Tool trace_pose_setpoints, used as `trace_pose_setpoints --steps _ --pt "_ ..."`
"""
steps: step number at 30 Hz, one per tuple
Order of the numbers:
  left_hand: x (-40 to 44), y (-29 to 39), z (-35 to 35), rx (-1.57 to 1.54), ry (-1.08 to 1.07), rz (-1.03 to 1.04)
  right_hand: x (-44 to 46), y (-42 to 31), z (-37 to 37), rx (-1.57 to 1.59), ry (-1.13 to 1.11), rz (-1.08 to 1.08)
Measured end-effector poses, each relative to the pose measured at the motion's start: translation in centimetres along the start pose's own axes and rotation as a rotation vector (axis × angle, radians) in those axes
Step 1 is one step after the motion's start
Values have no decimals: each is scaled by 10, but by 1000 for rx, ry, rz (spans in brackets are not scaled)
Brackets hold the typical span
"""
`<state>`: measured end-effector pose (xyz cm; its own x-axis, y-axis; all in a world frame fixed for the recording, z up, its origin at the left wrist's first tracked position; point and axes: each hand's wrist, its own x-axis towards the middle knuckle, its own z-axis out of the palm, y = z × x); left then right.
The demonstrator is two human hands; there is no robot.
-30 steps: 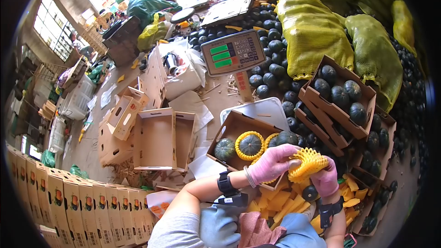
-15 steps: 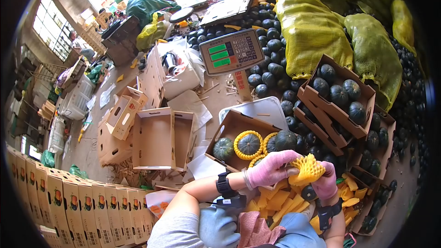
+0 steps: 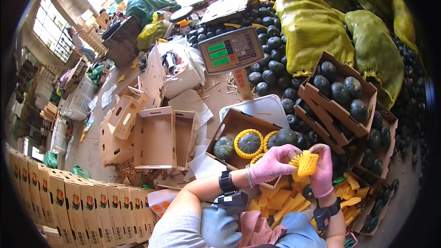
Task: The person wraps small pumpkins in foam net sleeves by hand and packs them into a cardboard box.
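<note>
Both of my hands wear pink gloves and hold a yellow foam net sleeve (image 3: 305, 163) between them. My left hand (image 3: 272, 164) pinches it from the left, and my right hand (image 3: 323, 171) has curled fingers at its right side. Just beyond my left hand is an open cardboard box (image 3: 216, 143) with several dark green pumpkins. One pumpkin (image 3: 250, 143) there sits inside a yellow foam ring; a bare pumpkin (image 3: 224, 147) lies in the left corner. Below my hands lies a heap of flattened yellow foam sleeves (image 3: 280, 202).
A scale display (image 3: 231, 50) stands ahead, with the scale's metal platform (image 3: 271, 108) under the box. Empty cartons (image 3: 156, 138) lie left, above a row of printed boxes (image 3: 82, 206). Pumpkin-filled boxes (image 3: 340, 96) and yellow mesh sacks (image 3: 314, 27) are at right. A person (image 3: 80, 43) is far left.
The foam sleeve has turned and looks more bunched, its end now facing differently between my hands. My right hand has risen slightly. The distant person at left shows more fully.
</note>
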<state>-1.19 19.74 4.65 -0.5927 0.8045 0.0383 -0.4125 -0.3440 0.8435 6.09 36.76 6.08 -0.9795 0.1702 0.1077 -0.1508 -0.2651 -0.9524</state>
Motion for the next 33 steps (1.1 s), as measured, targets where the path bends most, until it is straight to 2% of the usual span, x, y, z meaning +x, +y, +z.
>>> trace_pose_setpoints --steps 2,3,6,7,8,11,12,14,17,18,20,21,22,23,24,26,27,28,30,32,33 --pt "-1 -7 -4 96 -16 95 1 -9 13 45 8 156" --pt "1 -9 -1 155 -4 175 0 -11 9 -34 -71 217" --pt "-3 -1 -1 622 -36 361 -2 4 -9 -186 -111 143" --pt "-3 2 1 678 -52 356 -3 0 -5 -194 -55 100" --pt "-3 7 3 714 -106 320 -3 3 -5 -305 -56 6" --pt "-2 9 0 557 -354 97 -7 8 -8 -395 -28 -12" --pt "-3 6 -3 424 -369 13 -8 4 -9 -388 -42 60" --pt "-6 3 -14 368 -355 -105 -9 0 -4 -385 -84 42" --pt "-11 5 -18 86 -396 -12 -8 -7 -4 -462 -245 25" --pt "-16 8 -23 -11 -363 -120 -7 -10 -3 -474 -305 21" --pt "-19 15 -40 156 -524 -311 -10 -8 -5 154 -379 140" --pt "-20 23 -40 287 -487 -343 -9 -20 -2 401 -528 245" --pt "-22 26 -40 407 -460 -373 -19 -15 -20 270 -613 498" --pt "-25 21 -46 340 -394 -304 -25 -12 -22 155 -686 689" --pt "-27 11 -50 277 -323 -239 -30 -2 -24 118 -671 694" --pt "-34 -1 -35 -204 -107 -258 -31 24 -28 27 -682 688" --pt "-36 -8 -33 -210 -51 -291 -28 25 -31 -18 -713 681" --pt "-38 -13 -32 -210 17 -317 -25 19 -35 293 -560 629" --pt "-38 -20 -44 -300 -139 -417 -10 2 -36 358 -456 503" --pt "-38 -24 -64 -48 -71 -448 9 0 -27 23 -307 575" --pt "-26 -3 -60 370 -65 -338 23 -10 -14 -153 -266 564"
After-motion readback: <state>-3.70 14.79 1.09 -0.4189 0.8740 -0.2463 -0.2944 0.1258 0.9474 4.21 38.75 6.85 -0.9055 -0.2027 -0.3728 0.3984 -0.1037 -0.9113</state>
